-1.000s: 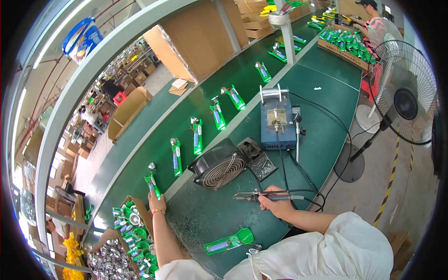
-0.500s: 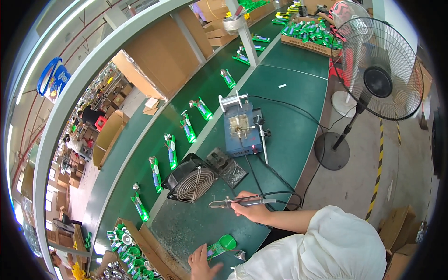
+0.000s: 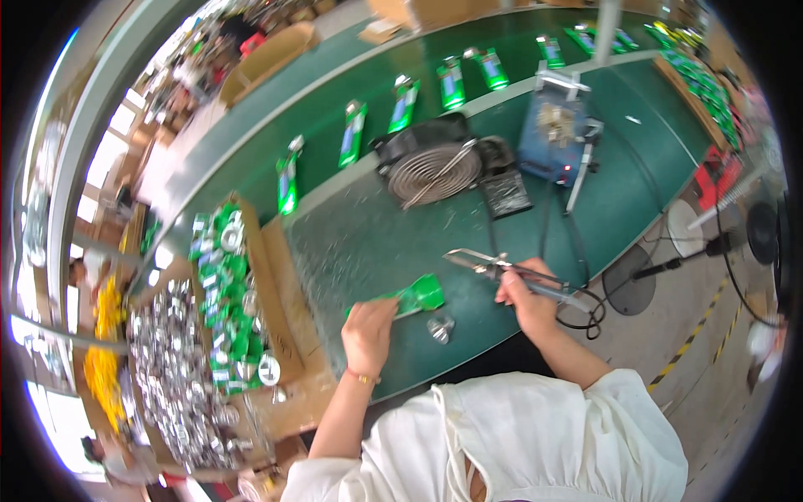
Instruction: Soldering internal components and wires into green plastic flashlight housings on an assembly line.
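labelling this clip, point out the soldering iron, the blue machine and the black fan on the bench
Soldering iron (image 3: 549,289), head view: on the grey handle
Blue machine (image 3: 539,149), head view: on the blue casing
Black fan (image 3: 419,174), head view: on the round grille

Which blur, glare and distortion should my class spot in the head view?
Head view: the grey frame curves, likely fisheye distortion; head view, left: the windows burn out white; head view, lower left: blur smears the silver parts; head view, right of centre: the soldering iron looks slightly soft.
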{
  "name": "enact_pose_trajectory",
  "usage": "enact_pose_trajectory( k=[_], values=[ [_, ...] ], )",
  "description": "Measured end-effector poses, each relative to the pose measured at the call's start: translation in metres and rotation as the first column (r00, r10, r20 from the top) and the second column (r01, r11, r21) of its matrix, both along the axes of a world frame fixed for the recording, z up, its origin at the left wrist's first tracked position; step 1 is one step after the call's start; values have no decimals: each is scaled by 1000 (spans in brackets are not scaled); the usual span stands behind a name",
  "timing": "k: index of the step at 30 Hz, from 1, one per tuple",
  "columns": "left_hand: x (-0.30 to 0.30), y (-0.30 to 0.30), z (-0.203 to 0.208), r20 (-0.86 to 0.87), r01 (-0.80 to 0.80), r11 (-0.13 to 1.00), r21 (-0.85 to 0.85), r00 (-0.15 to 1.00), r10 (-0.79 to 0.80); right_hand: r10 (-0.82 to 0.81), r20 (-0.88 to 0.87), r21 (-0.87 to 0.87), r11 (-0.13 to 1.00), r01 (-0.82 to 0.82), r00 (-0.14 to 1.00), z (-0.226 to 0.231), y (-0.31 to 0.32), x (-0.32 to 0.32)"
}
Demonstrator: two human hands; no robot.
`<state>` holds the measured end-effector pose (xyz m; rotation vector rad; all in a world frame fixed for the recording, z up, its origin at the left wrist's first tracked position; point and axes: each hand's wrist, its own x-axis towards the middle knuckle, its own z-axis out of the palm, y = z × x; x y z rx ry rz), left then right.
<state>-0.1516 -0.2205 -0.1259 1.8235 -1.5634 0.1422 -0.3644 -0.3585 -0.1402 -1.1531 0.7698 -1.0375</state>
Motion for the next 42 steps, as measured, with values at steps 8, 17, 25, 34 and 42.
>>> enact_pose_trajectory(
  k=[8, 17, 25, 34, 42],
  values=[
    [10, 2, 1, -763, -108, 980, 166, 615, 198, 145, -57, -127, 980, -151, 988, 16, 19, 14],
    [13, 22, 7, -155, -118, 991, 69, 980, 127, 194, -107, -112, 972, -205, 975, 9, 25, 14],
    [2, -4, 3, -115, -23, 997, 76, 993, 32, 164, -105, -91, 981, -174, 981, 8, 23, 13],
    [4, 3, -3, -458, 41, 998, 57, 889, -10, 190, -120, -86, 976, -201, 974, 6, 20, 12],
    [12, 3, -5, -332, 112, 993, 37, 939, -93, 394, -20, -65, 917, -394, 919, 14, 34, 24]
  ],
)
